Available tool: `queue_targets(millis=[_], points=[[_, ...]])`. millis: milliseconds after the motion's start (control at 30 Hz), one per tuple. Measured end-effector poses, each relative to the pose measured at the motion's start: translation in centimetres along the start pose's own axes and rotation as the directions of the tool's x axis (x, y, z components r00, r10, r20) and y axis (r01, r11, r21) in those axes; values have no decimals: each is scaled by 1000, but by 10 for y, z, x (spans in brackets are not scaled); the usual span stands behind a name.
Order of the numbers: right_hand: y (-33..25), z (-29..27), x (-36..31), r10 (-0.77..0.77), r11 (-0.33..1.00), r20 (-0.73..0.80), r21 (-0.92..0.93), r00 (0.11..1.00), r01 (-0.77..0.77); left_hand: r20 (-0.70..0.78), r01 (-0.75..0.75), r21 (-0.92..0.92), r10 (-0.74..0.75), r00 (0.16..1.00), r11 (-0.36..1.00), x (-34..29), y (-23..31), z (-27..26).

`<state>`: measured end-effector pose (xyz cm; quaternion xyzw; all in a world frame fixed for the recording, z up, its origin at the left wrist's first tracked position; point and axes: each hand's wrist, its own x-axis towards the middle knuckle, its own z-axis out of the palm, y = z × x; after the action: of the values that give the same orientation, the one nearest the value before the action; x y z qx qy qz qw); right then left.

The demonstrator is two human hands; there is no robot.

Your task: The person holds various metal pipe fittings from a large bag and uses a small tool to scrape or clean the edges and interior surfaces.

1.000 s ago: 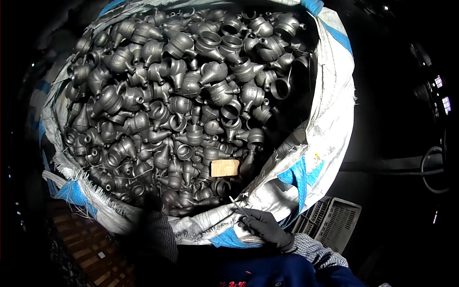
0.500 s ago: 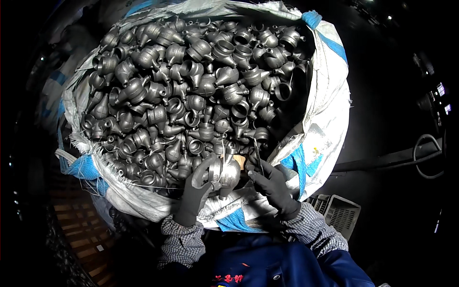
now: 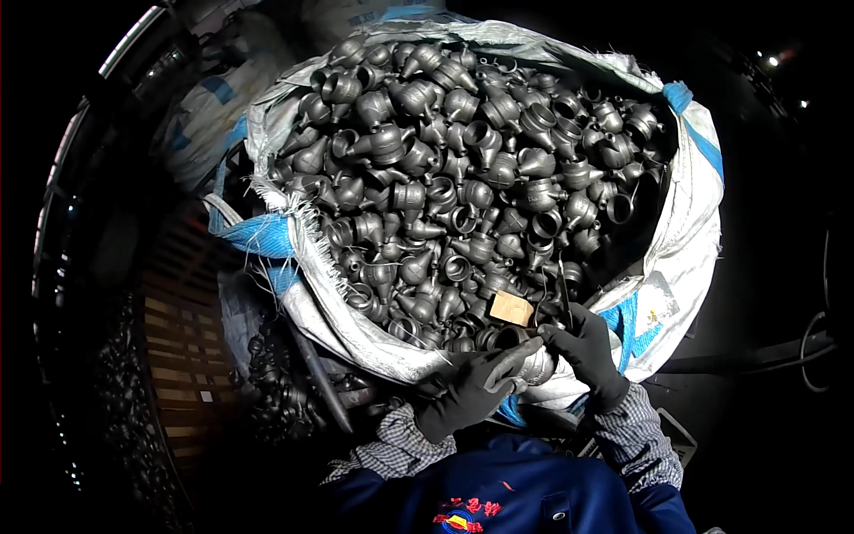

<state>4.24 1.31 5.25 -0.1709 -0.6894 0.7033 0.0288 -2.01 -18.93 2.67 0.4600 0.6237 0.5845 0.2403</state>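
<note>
My left hand (image 3: 471,393), in a dark glove, is closed around a grey bulb-shaped metal casting (image 3: 536,367) at the near rim of a big white woven sack (image 3: 391,349). Part of that casting is hidden by the fingers. To its right, my gloved right hand (image 3: 587,351) grips a thin, dark, blade-like tool (image 3: 564,289) that points away from me; its exact kind is unclear. The right thumb is close to the held casting. Many similar castings (image 3: 445,191), with round collars and narrow spouts, fill the sack.
A tan flat piece (image 3: 511,308) lies on the castings just beyond my hands. Brown slatted crating (image 3: 182,329) stands at the left, with more dark parts (image 3: 276,383) beside it. A pale plastic crate (image 3: 678,436) shows at the lower right, and a dark bar (image 3: 747,360) runs at the right.
The view has shifted, so the sack appears farther right. My left hand has turned from upright to slanting across, with the casting now lower and nearer my right hand. The tan piece is uncovered.
</note>
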Motion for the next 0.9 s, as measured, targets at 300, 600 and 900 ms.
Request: queue_targets(millis=[300, 600, 900], points=[[1, -8, -25, 28, 970, -178, 241, 984, 16, -282, 243, -623, -503, 817, 744, -106, 35, -119], [18, -64, -30, 119, 860, -215, 511, 969, 8, -968, 773, 149, 249, -11, 616, -262, 37, -205], [7, -19, 0, -32, 742, 166, 665, 986, -88, -323, 1, -698, -317, 892, 716, -20, -1, -34]])
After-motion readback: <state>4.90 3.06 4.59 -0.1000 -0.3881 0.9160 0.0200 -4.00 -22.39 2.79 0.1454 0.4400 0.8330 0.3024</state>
